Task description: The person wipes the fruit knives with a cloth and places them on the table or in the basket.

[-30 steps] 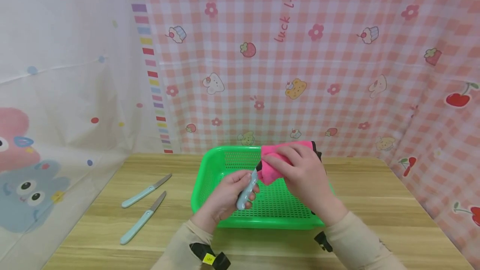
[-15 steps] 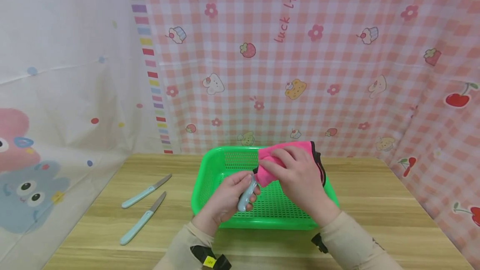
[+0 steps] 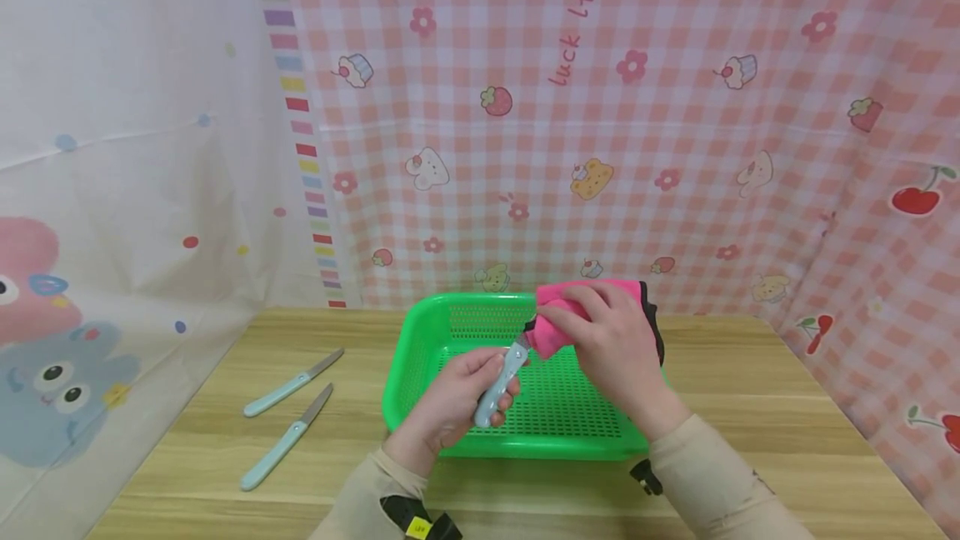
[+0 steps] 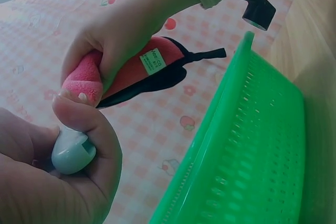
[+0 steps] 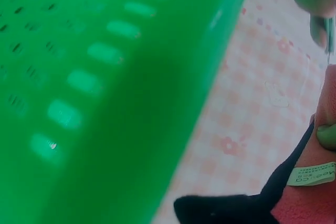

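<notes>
My left hand [image 3: 457, 394] grips the light-blue handle of a knife [image 3: 501, 382], held tilted above the green basket [image 3: 408, 357]. Around the knife's blade my right hand [image 3: 611, 340] pinches a folded pink cloth [image 3: 551, 332] with black edging. Only a short bit of blade shows between handle and cloth; the tip is hidden. In the left wrist view the knife handle's end [image 4: 73, 150] pokes out of the left fist, and the cloth [image 4: 139, 72] carries a pale label. The right wrist view catches the cloth [image 5: 310, 182] at its right edge.
Two more knives with light-blue handles, a far knife [image 3: 292, 383] and a near knife [image 3: 287, 437], lie on the wooden table [image 3: 750, 407] left of the basket. A pink checked curtain [image 3: 540, 140] hangs behind the table, and a white sheet [image 3: 150, 148] hangs at left.
The right hand and cloth first slid down toward the handle, then drew back up and right along the blade, baring some of it. The left hand stays nearly in place.
</notes>
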`<state>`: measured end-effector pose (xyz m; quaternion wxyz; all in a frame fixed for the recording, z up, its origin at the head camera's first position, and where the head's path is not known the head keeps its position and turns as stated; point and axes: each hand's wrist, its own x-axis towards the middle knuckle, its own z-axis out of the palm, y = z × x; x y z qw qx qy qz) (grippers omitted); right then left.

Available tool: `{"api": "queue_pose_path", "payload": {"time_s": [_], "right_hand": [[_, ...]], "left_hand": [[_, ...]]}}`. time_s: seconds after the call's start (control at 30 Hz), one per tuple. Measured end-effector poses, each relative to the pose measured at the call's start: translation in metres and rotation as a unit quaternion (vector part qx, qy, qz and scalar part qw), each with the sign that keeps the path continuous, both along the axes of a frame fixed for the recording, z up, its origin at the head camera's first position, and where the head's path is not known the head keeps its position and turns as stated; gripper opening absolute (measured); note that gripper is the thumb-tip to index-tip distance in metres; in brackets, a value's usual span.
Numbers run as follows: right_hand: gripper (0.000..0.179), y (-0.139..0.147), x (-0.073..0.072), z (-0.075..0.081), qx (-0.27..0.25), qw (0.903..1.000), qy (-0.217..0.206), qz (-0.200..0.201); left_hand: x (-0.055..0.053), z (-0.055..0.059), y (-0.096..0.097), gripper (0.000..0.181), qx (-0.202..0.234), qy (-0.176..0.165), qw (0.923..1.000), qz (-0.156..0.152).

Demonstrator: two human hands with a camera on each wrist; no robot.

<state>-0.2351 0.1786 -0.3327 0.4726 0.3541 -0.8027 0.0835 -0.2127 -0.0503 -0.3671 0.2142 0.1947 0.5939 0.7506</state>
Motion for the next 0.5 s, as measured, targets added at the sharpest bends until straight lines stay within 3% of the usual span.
{"api": "queue_pose_path", "payload": {"time_s": [0.5], "right_hand": [[0.043,0.0116,-0.0023,0.0011,-0.025,0.9992,-0.026,-0.019]], "left_hand": [[-0.0003,-0.0027,-0.0019,0.04,-0.001,0.001,1.0,-0.007]]}}
